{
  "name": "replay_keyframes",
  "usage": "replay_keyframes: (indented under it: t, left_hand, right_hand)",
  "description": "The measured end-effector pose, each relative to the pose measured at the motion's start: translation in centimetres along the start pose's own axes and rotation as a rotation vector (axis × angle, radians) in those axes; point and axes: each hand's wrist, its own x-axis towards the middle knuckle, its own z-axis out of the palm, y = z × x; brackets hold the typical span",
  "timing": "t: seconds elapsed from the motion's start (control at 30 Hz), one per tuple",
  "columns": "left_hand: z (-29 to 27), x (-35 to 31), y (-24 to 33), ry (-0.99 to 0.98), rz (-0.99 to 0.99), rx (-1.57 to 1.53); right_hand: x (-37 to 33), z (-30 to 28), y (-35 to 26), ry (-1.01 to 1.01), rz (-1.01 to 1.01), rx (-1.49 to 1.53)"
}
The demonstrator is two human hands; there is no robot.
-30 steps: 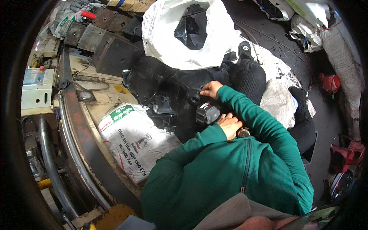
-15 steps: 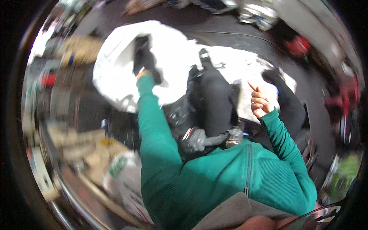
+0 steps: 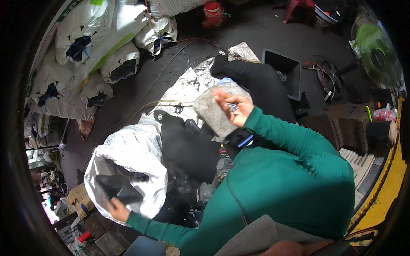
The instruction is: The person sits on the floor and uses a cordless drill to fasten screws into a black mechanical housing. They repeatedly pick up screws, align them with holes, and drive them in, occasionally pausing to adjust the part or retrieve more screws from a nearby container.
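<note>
My left hand (image 3: 118,210) is at the near rim of a white sack (image 3: 147,187), its fingers apart. Just beyond the fingertips lies a smooth black piece (image 3: 117,187) inside the sack mouth, with other dark pieces partly hidden behind it. My right hand (image 3: 240,110) is over a grey, worn block-like pad (image 3: 215,109) on my lap. Small shiny metal pieces (image 3: 232,108), perhaps screws, sit in its curled fingers. A power drill (image 3: 223,164) with a thin bit rests against my lap, pointing away from me.
Stuffed white sacks (image 3: 85,47) are piled at the far left. A dark bin (image 3: 294,77) stands beyond my right leg, near a green fan (image 3: 376,55). A red bucket (image 3: 213,13) stands at the back. Cables (image 3: 162,68) cross the dark floor. A yellow edge (image 3: 388,183) runs along the right.
The view has swung round to the right. My left hand held a dark piece over the white sack; now the piece lies in the sack mouth. My right hand's fingers have loosened, showing metal pieces.
</note>
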Motion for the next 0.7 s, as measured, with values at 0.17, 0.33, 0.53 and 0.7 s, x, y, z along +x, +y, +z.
replay_keyframes:
  t: [0.17,0.33,0.53,0.7]
  left_hand:
    - [-9.4,-5.3,14.2,-0.097,0.036,-0.781]
    - [1.1,-9.7,32.1,-0.448,0.762,-0.847]
    - [15.3,-21.5,45.9,-0.688,1.015,0.122]
    - [20.1,-30.1,48.5,-0.865,1.198,0.174]
  right_hand:
    - [-1.3,0.0,0.3,0.130,0.029,0.077]
    - [-6.4,2.2,-7.8,0.257,-0.281,-0.384]
    - [-19.4,-4.5,-29.9,0.988,-0.735,-1.014]
    - [-21.9,-17.3,-38.5,1.803,-0.529,-1.533]
